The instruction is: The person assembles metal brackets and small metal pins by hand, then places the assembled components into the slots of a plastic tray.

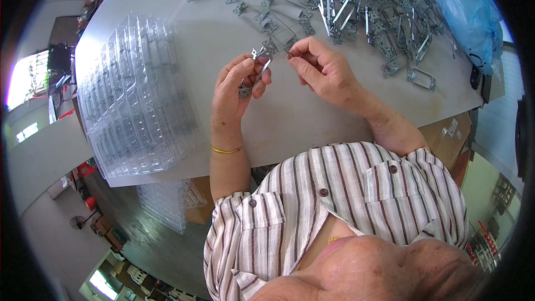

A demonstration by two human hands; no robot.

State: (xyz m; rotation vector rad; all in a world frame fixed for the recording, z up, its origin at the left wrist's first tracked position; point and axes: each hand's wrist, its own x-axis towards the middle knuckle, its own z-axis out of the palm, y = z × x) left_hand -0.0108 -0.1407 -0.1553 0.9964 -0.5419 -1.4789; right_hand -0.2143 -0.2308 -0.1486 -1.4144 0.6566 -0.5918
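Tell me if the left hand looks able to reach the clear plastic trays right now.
Likely yes: the clear plastic trays lie to the left of the left hand, with only tabletop showing between. The metal part it holds may hinder a grip.

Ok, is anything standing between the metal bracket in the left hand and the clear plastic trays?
Only the left hand itself, which is on the tray side of the metal bracket. Past it, nothing visible blocks the way across the pale tabletop to the clear plastic trays; the loose metal brackets lie off that line.
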